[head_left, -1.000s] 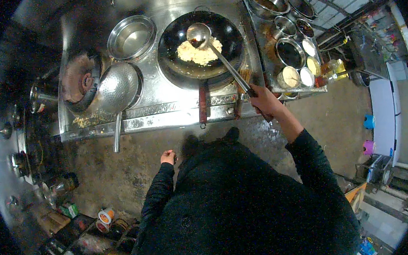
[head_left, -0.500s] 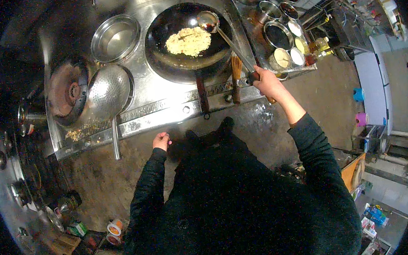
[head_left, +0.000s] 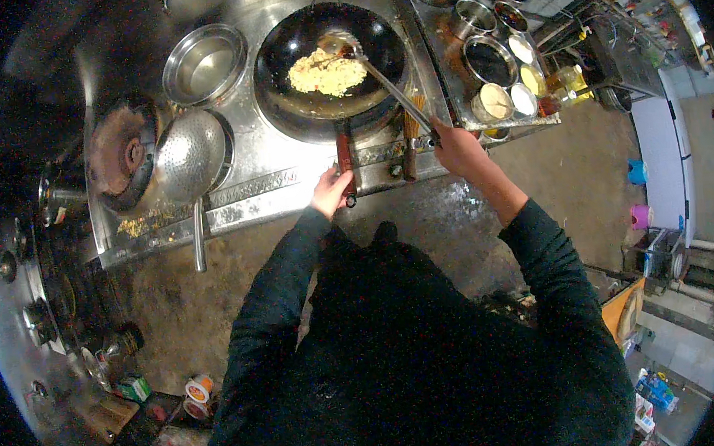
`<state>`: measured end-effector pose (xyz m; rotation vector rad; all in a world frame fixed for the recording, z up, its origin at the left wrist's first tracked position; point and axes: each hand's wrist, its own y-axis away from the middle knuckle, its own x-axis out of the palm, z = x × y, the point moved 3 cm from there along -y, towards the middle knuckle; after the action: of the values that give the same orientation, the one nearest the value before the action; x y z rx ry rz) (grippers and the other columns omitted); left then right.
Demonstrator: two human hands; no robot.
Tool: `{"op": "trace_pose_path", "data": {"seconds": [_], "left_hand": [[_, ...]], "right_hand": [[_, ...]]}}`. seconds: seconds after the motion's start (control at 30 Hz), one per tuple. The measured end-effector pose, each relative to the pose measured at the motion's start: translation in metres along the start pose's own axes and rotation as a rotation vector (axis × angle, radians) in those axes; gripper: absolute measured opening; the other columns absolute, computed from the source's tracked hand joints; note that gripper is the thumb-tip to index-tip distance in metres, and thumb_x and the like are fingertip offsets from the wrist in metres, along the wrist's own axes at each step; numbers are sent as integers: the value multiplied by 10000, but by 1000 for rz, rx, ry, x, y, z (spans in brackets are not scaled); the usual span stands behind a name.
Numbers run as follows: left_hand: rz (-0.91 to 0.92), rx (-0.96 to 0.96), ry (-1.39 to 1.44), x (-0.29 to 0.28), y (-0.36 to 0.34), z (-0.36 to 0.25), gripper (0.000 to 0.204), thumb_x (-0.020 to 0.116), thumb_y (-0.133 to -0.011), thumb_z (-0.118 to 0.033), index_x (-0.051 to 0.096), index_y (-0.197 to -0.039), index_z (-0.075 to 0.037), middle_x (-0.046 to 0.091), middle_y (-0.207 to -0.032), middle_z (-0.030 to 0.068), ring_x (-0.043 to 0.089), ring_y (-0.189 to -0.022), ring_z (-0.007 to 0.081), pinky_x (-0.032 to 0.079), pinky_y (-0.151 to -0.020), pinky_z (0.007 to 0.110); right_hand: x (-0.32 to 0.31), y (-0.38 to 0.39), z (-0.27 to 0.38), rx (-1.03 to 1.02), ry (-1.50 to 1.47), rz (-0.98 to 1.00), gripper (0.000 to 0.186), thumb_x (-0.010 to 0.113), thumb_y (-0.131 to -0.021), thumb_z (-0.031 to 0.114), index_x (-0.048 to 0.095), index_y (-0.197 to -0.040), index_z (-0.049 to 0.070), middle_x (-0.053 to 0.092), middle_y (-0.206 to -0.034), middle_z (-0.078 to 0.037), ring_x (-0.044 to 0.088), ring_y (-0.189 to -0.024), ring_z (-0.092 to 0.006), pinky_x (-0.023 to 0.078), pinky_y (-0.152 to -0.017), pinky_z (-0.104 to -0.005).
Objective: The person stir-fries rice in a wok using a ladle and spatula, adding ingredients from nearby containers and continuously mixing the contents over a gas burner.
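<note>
My left hand [head_left: 331, 191] is closed on the dark wooden handle [head_left: 345, 144] of the black wok [head_left: 286, 65]. My right hand [head_left: 459, 149] grips a long-handled steel ladle [head_left: 401, 95], whose bowl reaches into the wok at the upper edge of a heap of yellow, crumbly food [head_left: 324, 76]. A bamboo brush [head_left: 413, 139] lies just right of the wok handle. Left of the wok, a perforated steel skimmer [head_left: 191, 156] rests with its handle pointing toward me.
The steel stove [head_left: 251, 204] also carries an empty steel pot [head_left: 204, 67] and a rusty burner [head_left: 121, 153]. On the right stands a tray of seasoning bowls [head_left: 494, 101] and bottles [head_left: 564, 79]. Small tubs [head_left: 198, 391] sit at lower left.
My left hand has risen from below the stove's edge to the wok handle and closed on it. The ladle's bowl has shifted in the wok, moving right, then back leftward onto the food.
</note>
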<state>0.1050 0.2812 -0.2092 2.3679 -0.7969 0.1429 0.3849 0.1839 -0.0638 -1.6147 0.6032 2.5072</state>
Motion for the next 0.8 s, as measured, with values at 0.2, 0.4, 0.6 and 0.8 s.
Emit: {"op": "trace_pose_path", "data": {"seconds": [0.2,0.4,0.6,0.8], "left_hand": [[-123,60,-318,68,50,-57,84,529,-760,-53,542,-781,27,561,-587,82,544,-451,173,420,-422,327],[-230,116,-363,74,90,-43,148,541,-773,-111,560,-773,35,536,-531,72,520,-426,171,399,-411,340],[-263,-33,-150,86,115,-28,160,519,-782,-131,560,-762,21,538,-531,69,519,-434,171,387,-410,326],[-211,123,-309,102,115,-39,115,512,-775,-101,522,-764,13,519,-544,71,525,-435,180,401,-407,334]], "right_hand": [[-8,16,-13,-132,27,77,576,530,-816,121,355,-1362,64,616,-888,-277,610,-789,-440,476,-679,-507],[-43,61,6,-267,319,28,589,502,-831,110,335,-1396,102,621,-789,-232,637,-726,-384,484,-629,-496],[-47,98,-14,-405,310,8,551,469,-856,81,335,-1383,-13,625,-875,-182,626,-721,-272,485,-589,-381],[-13,92,-79,-590,855,-91,488,536,-805,119,503,-1264,-44,585,-889,-50,580,-754,-146,470,-613,-283]]}}
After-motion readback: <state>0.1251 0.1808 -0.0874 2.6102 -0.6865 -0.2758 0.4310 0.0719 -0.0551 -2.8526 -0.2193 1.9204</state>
